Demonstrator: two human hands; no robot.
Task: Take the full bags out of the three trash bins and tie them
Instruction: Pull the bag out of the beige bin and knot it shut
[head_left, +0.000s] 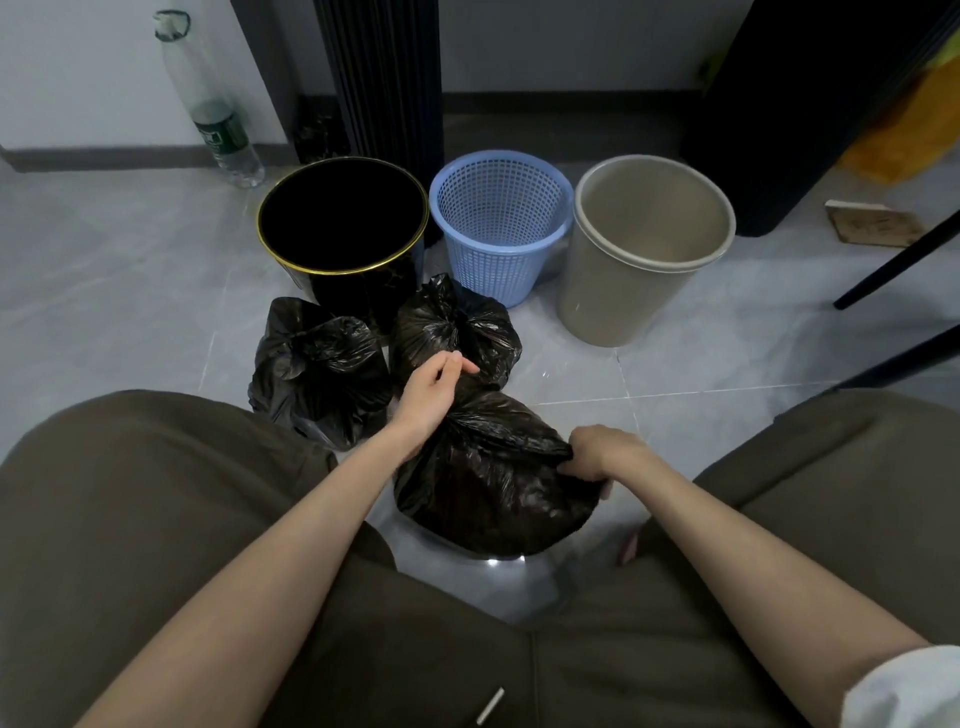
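Resting on grey tile floor (130, 291), nearest black bag (483, 467); right hand (602, 452) clamps it, left hand (431, 389) pinches top.

The black bin (343, 218), blue bin (501, 223) and beige bin (644, 249) stand empty. The left bag (322, 374) and middle bag (457, 327) lie tied on the floor in front, with the near bag (493, 478) closest.

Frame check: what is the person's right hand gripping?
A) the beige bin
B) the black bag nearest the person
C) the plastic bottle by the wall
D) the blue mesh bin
B: the right hand has its fingers curled into a fold of the nearest black bag, well short of the bins.
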